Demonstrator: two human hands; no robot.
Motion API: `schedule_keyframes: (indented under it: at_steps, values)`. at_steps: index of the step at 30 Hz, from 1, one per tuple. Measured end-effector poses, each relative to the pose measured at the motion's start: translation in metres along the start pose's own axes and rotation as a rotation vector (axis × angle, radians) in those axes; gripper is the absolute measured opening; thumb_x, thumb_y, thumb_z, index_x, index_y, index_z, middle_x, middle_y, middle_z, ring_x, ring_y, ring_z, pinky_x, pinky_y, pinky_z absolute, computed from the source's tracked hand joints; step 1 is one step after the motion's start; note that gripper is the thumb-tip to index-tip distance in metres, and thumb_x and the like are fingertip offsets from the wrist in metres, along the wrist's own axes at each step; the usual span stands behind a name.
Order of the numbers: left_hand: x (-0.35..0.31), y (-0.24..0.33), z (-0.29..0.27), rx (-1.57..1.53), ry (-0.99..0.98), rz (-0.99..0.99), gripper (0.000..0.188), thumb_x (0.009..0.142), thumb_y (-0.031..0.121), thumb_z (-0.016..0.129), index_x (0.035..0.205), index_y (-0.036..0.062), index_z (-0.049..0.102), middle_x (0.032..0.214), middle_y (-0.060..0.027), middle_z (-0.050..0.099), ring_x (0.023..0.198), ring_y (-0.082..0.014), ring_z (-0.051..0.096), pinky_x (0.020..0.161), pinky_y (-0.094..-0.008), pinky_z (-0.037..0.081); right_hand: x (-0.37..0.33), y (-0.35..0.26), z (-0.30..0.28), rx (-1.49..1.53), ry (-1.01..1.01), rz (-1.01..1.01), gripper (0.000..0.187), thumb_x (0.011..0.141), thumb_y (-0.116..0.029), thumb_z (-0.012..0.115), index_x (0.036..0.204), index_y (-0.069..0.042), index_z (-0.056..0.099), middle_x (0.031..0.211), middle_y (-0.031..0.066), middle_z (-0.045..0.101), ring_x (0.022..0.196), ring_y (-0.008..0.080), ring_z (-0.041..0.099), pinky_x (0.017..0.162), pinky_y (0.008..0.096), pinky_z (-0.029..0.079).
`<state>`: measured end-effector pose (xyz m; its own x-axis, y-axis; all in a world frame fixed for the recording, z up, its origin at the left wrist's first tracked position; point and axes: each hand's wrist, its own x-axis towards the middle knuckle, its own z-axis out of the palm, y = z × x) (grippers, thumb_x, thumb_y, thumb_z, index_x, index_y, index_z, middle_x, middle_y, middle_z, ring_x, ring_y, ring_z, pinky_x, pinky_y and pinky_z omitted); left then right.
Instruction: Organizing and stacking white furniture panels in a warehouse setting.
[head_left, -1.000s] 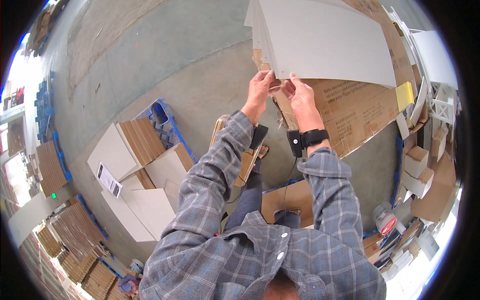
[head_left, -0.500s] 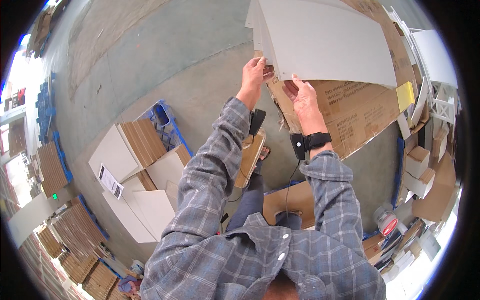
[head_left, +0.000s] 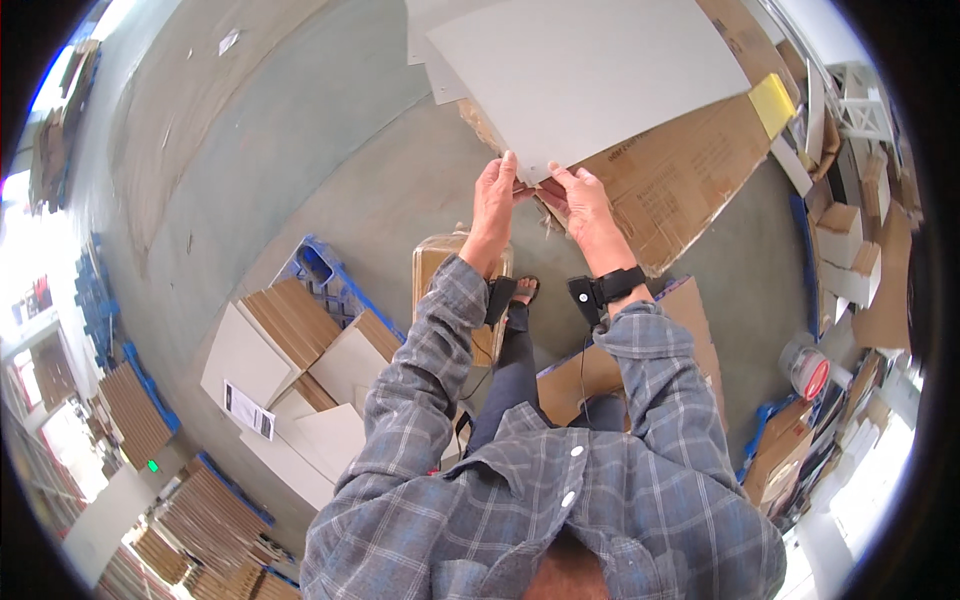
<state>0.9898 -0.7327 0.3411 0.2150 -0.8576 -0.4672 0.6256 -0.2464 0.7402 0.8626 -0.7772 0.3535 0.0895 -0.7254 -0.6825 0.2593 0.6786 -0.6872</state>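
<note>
A large white panel [head_left: 590,75] lies over flattened brown cardboard [head_left: 670,165] at the far side. My left hand [head_left: 493,208] pinches the edge beside its near corner, thumb on top and fingers partly hidden beneath. Just right of that corner, my right hand [head_left: 582,203] grips the same panel, its thumb along the edge and its other fingers tucked under. Only a small gap parts the two hands. More white sheets [head_left: 437,60] stick out from under the panel on the left. Both wrists wear black straps with small boxes.
At left, a blue pallet [head_left: 325,270] bears stacked white boards [head_left: 250,350] with a paper label. A taped carton [head_left: 435,265] stands near my feet beside a cardboard sheet [head_left: 690,330]. To the right are a yellow piece [head_left: 772,105], a clear tub [head_left: 803,368] and boxes [head_left: 840,245].
My hands have come closer together at the panel's near corner; the right has shifted left and closed on the edge. The panel appears farther left, and the whole view has turned somewhat.
</note>
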Motion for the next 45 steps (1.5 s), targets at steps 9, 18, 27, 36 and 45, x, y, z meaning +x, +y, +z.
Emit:
schedule_keyframes:
  at_steps: [9,18,27,36,45]
  values:
    - [-0.011,-0.056,0.016,0.182,-0.009,-0.07,0.026,0.095,0.027,0.054,0.094,0.0012,0.055,0.088,-0.0063,0.061,0.077,-0.014,0.06,0.07,-0.0296,0.051,-0.025,0.008,-0.047,-0.028,0.108,-0.117,0.026,0.088,-0.023,0.065,0.095,0.001,0.058,0.089,0.0085,0.061,0.078,0.0175,0.063,0.07,0.0333,0.057]
    - [-0.059,-0.1,0.054,0.181,-0.174,-0.119,0.021,0.096,0.021,0.052,0.096,0.0018,0.061,0.097,-0.0109,0.064,0.089,-0.0196,0.063,0.079,-0.0322,0.053,-0.062,0.03,-0.105,-0.18,0.122,-0.265,0.031,0.08,-0.028,0.066,0.078,0.003,0.063,0.073,0.0109,0.066,0.068,0.0169,0.063,0.06,0.0317,0.051]
    - [-0.082,-0.129,0.09,0.247,-0.164,-0.366,0.029,0.097,0.027,0.05,0.112,0.0012,0.053,0.109,-0.0117,0.06,0.098,-0.0192,0.061,0.085,-0.029,0.052,-0.086,0.051,-0.149,0.373,0.239,-0.169,0.043,0.082,-0.033,0.071,0.107,0.001,0.062,0.087,0.0073,0.065,0.079,0.0166,0.059,0.07,0.0324,0.048]
    - [-0.118,-0.172,0.14,0.323,-0.29,-0.579,0.032,0.097,0.029,0.049,0.115,0.0037,0.056,0.108,-0.0028,0.061,0.098,-0.0122,0.06,0.082,-0.0247,0.05,-0.094,0.057,-0.212,0.472,0.406,-0.141,0.042,0.076,-0.03,0.075,0.097,0.004,0.061,0.083,0.0095,0.063,0.07,0.0145,0.059,0.062,0.0298,0.049]
    - [-0.153,-0.121,0.137,0.586,-0.503,-0.453,0.042,0.098,0.025,0.047,0.132,0.0012,0.042,0.12,-0.0155,0.055,0.104,-0.0218,0.057,0.091,-0.0326,0.047,-0.089,0.045,-0.265,0.894,0.582,-0.324,0.027,0.086,-0.025,0.064,0.089,0.001,0.06,0.091,0.0106,0.063,0.076,0.0212,0.062,0.065,0.0389,0.053]
